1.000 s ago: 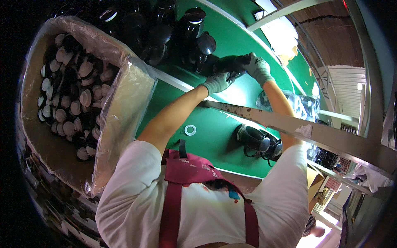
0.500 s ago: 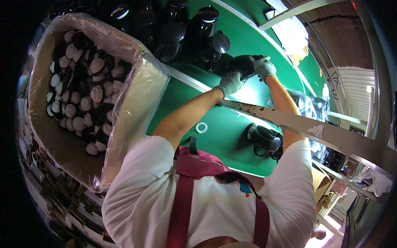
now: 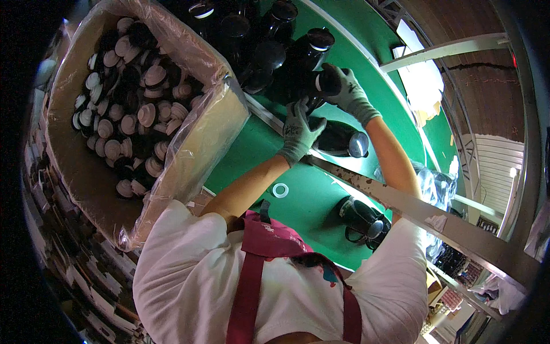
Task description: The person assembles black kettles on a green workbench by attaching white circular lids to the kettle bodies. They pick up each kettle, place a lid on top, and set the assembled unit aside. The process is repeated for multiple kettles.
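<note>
My right hand (image 3: 350, 97), gloved in grey, closes round a black lid (image 3: 328, 83) with a pale ring showing at its edge. Below and left of it, my left hand (image 3: 299, 133), in the same kind of glove, has its fingers curled at a dark jug (image 3: 312, 104); that jug's outline is mostly lost in shadow. A glossy black jug (image 3: 338, 139) lies on its side on the green tabletop (image 3: 258, 166), just right of my left hand. More lidded black jugs (image 3: 312, 49) stand close together beyond my hands.
At left a plastic-lined cardboard box (image 3: 215, 123) holds many black-and-white lids (image 3: 146, 114). A white ring (image 3: 280, 190) and another black jug (image 3: 364, 221) lie nearer me. A worn metal bar (image 3: 389, 198) crosses right of my hands. Clear plastic-wrapped items (image 3: 432, 186) sit farther right.
Both hands have left the jug now lying on its side and moved up and left to the standing jugs. My right hand now grips a lid there. The whole view has shifted slightly.
</note>
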Motion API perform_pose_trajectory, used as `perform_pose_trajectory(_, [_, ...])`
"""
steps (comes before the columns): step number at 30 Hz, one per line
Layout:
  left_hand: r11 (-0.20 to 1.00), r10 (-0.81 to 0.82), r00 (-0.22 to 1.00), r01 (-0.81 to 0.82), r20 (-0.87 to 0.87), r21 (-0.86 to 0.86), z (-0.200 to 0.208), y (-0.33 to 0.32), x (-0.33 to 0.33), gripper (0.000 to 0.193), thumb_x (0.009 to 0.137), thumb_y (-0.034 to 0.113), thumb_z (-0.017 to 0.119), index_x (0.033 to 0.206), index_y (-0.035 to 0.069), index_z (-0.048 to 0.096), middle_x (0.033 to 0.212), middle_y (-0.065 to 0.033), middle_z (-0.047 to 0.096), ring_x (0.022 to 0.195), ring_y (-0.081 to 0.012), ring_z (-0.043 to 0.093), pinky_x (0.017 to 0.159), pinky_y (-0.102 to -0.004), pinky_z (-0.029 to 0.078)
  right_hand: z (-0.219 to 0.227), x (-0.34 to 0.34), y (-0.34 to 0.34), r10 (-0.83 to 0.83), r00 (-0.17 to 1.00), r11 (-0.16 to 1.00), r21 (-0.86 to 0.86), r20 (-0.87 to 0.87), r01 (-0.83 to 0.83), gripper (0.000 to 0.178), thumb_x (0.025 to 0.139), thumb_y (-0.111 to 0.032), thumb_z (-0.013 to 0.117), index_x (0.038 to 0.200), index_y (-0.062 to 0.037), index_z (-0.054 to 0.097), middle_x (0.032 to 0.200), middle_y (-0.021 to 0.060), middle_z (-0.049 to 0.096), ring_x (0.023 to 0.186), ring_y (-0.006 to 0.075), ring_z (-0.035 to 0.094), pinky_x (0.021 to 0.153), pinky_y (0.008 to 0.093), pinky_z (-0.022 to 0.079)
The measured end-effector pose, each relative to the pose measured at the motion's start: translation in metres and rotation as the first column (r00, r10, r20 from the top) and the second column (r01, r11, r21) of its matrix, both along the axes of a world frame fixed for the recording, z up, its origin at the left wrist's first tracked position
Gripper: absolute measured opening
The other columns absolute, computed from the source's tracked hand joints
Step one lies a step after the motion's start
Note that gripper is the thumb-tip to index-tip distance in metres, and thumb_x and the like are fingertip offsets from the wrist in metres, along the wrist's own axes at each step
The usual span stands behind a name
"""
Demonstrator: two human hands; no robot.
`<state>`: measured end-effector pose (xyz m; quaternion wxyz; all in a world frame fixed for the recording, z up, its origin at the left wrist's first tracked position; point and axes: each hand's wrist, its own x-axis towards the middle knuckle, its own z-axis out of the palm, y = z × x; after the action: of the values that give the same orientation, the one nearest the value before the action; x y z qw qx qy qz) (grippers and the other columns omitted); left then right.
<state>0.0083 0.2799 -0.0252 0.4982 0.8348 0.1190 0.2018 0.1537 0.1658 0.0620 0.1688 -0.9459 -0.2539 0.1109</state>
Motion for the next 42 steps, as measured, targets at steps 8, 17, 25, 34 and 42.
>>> perform_pose_trajectory(8, [0.96,-0.185,0.978,0.2,-0.094,0.197,-0.011,0.007,0.037,0.054,0.078,0.024,0.078,0.123,0.006,0.054,0.136,-0.0282,0.045,0.123,-0.0457,0.046,0.105,-0.0535,0.04,0.011,0.007,-0.023,0.021,0.999,0.998,0.066,0.047,-0.024,0.083,0.066,-0.032,0.088,0.14,-0.0228,0.052,0.126,0.0192,0.057,0.112,0.0392,0.056,0.1,0.0464,0.048])
perform_pose_trajectory(17, [0.958,-0.278,0.95,0.285,-0.142,0.031,-0.026,-0.001,0.036,0.058,0.077,0.02,0.078,0.128,0.006,0.053,0.144,-0.0259,0.038,0.13,-0.0454,0.042,0.11,-0.0521,0.039,0.026,-0.01,-0.018,0.246,0.969,0.906,-0.365,0.037,-0.216,0.091,0.062,-0.022,0.087,0.144,-0.0315,0.048,0.138,0.0155,0.046,0.119,0.0392,0.052,0.103,0.0455,0.049])
perform_pose_trajectory(25, [0.943,-0.276,0.946,0.301,-0.169,0.141,-0.028,-0.006,0.036,0.057,0.079,0.027,0.08,0.125,0.006,0.053,0.141,-0.025,0.042,0.126,-0.0421,0.047,0.106,-0.048,0.042,0.034,-0.005,-0.007,0.001,1.0,0.794,-0.607,-0.024,-0.015,0.096,0.073,-0.04,0.083,0.153,-0.0304,0.031,0.129,0.019,0.055,0.108,0.0402,0.062,0.093,0.047,0.053])
perform_pose_trajectory(34, [0.922,-0.342,0.921,0.367,-0.186,0.121,-0.015,-0.006,0.038,0.048,0.079,0.022,0.079,0.119,0.007,0.057,0.141,-0.0244,0.04,0.128,-0.0435,0.046,0.104,-0.0485,0.046,0.001,0.011,-0.063,0.035,0.99,0.894,-0.447,0.137,0.03,0.07,0.085,-0.048,0.067,0.145,-0.0213,0.045,0.117,0.0206,0.066,0.106,0.0359,0.066,0.087,0.0464,0.054])
perform_pose_trajectory(42, [0.921,-0.329,0.926,0.358,-0.184,0.157,-0.019,0.0,0.042,0.046,0.08,0.029,0.081,0.114,0.005,0.061,0.137,-0.0226,0.044,0.121,-0.0411,0.05,0.102,-0.0481,0.046,0.04,0.005,-0.019,-0.106,0.994,0.766,-0.637,0.014,0.091,0.071,0.081,-0.047,0.072,0.138,-0.0119,0.051,0.119,0.02,0.066,0.109,0.0347,0.065,0.091,0.0441,0.053])
